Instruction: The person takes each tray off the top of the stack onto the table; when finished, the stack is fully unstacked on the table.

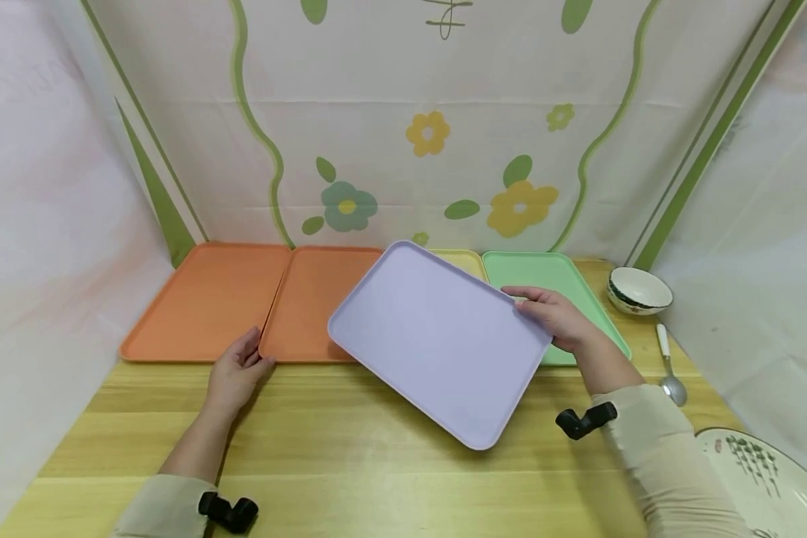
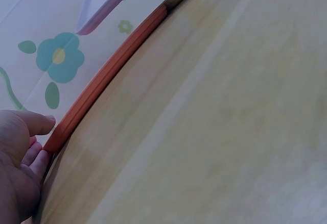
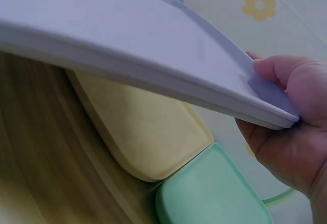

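Observation:
In the head view my right hand (image 1: 557, 317) holds a lilac tray (image 1: 437, 344) by its right corner, thumb on top and fingers beneath. The tray is raised and tilted, covering parts of the trays behind it. My left hand (image 1: 237, 373) is at the near left corner of the right-hand orange tray (image 1: 323, 299), which lies flat; the left wrist view shows thumb and fingers around that corner. Beside it lies another orange tray (image 1: 211, 299). A yellow tray (image 3: 148, 132) and a green tray (image 3: 212, 191) lie side by side under the lilac one in the right wrist view.
On the right stand a patterned bowl (image 1: 639, 290), a white-handled spoon (image 1: 667, 366) and a large patterned plate (image 1: 767, 478). A floral cloth (image 1: 376, 90) rises behind the trays. Wooden tabletop (image 1: 350, 463) stretches along the front.

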`<act>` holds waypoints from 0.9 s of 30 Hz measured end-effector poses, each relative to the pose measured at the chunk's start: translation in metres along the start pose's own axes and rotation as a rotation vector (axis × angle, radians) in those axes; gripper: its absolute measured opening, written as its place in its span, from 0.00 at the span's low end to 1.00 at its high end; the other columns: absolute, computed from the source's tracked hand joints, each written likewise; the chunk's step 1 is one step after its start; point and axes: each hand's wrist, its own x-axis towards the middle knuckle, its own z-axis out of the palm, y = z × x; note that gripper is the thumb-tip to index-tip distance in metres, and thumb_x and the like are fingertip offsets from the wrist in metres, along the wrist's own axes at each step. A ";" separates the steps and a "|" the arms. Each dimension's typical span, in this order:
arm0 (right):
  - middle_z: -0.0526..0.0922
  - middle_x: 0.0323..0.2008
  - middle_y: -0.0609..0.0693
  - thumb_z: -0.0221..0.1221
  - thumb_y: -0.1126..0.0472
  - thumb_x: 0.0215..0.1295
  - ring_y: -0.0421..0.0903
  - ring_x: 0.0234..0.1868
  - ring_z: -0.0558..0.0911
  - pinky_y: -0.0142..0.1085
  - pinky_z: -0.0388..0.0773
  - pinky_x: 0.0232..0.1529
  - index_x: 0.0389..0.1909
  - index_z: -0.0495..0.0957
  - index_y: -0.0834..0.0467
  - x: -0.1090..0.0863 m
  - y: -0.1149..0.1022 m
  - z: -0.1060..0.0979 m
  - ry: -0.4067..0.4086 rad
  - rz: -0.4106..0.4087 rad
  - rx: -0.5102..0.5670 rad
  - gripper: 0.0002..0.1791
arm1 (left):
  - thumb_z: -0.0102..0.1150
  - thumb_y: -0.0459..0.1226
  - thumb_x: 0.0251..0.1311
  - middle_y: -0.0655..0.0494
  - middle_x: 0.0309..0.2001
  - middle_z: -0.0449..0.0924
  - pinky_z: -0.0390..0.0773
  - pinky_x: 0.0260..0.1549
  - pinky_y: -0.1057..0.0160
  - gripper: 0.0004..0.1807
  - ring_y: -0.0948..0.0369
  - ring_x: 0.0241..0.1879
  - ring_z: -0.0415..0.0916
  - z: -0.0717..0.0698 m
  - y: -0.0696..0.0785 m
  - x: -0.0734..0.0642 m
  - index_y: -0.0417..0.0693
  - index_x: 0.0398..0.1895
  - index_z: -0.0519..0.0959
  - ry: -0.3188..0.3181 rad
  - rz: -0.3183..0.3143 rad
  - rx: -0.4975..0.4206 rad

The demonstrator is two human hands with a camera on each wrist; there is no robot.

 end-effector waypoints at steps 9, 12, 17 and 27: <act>0.87 0.39 0.41 0.55 0.61 0.71 0.44 0.34 0.88 0.39 0.88 0.34 0.46 0.83 0.39 0.002 0.006 0.001 -0.063 0.007 -0.113 0.14 | 0.55 0.33 0.69 0.36 0.76 0.51 0.65 0.48 0.92 0.39 0.44 0.74 0.54 0.000 -0.001 0.000 0.38 0.77 0.47 0.001 0.009 -0.011; 0.87 0.40 0.41 0.56 0.61 0.71 0.44 0.36 0.88 0.39 0.88 0.37 0.47 0.83 0.39 0.002 0.009 0.003 -0.100 0.017 -0.133 0.14 | 0.55 0.33 0.69 0.36 0.76 0.51 0.65 0.48 0.92 0.39 0.43 0.74 0.53 0.000 -0.002 -0.001 0.38 0.77 0.47 0.003 0.014 -0.014; 0.87 0.40 0.41 0.57 0.60 0.70 0.44 0.36 0.88 0.39 0.87 0.37 0.55 0.82 0.49 0.002 0.011 0.006 -0.129 0.014 -0.177 0.15 | 0.56 0.32 0.68 0.35 0.75 0.51 0.65 0.48 0.92 0.39 0.42 0.73 0.54 0.001 -0.003 0.000 0.36 0.77 0.48 0.012 0.023 -0.014; 0.88 0.44 0.52 0.63 0.61 0.64 0.44 0.36 0.87 0.39 0.87 0.36 0.62 0.72 0.68 0.003 0.011 0.014 -0.105 0.018 -0.316 0.27 | 0.55 0.34 0.69 0.36 0.75 0.52 0.65 0.47 0.92 0.39 0.44 0.74 0.54 0.000 -0.001 0.000 0.38 0.77 0.48 0.007 0.006 -0.005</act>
